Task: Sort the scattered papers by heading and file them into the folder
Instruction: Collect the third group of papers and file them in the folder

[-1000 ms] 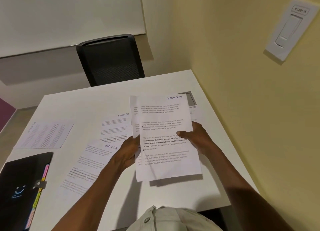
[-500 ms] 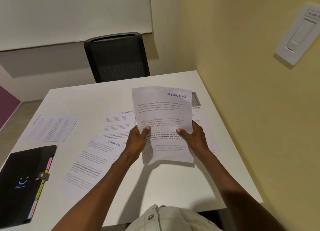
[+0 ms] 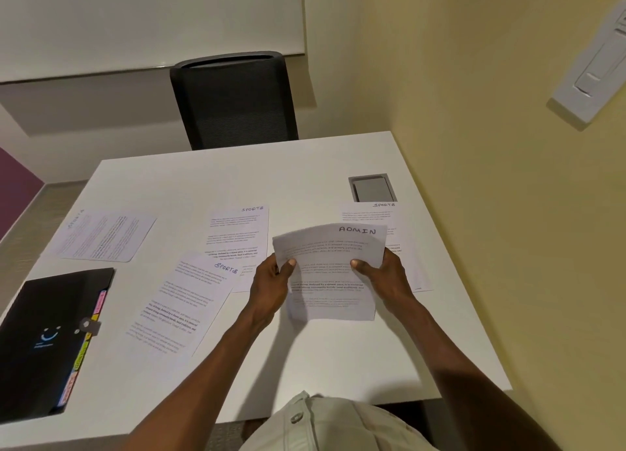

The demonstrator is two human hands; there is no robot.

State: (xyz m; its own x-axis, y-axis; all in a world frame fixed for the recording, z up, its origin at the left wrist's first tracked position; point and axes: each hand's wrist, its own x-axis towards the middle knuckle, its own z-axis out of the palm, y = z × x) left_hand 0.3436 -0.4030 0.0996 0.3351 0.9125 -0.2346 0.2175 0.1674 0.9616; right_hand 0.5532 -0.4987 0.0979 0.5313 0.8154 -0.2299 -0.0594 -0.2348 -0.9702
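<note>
Head view — both hands' fingers [image 3: 290, 263] pinch the ADMIN papers [image 3: 330, 274] above the table [image 3: 321, 356].

Folder [image 3: 47, 342] lies left of papers [image 3: 179, 311] on table [image 3: 237, 176].

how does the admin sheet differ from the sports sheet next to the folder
The admin sheet is gripped by the left hand and right hand, lifted and bowed; the sports sheet lies flat and untouched on the table. Their handwritten headings differ. Both are white pages of printed text.
</note>
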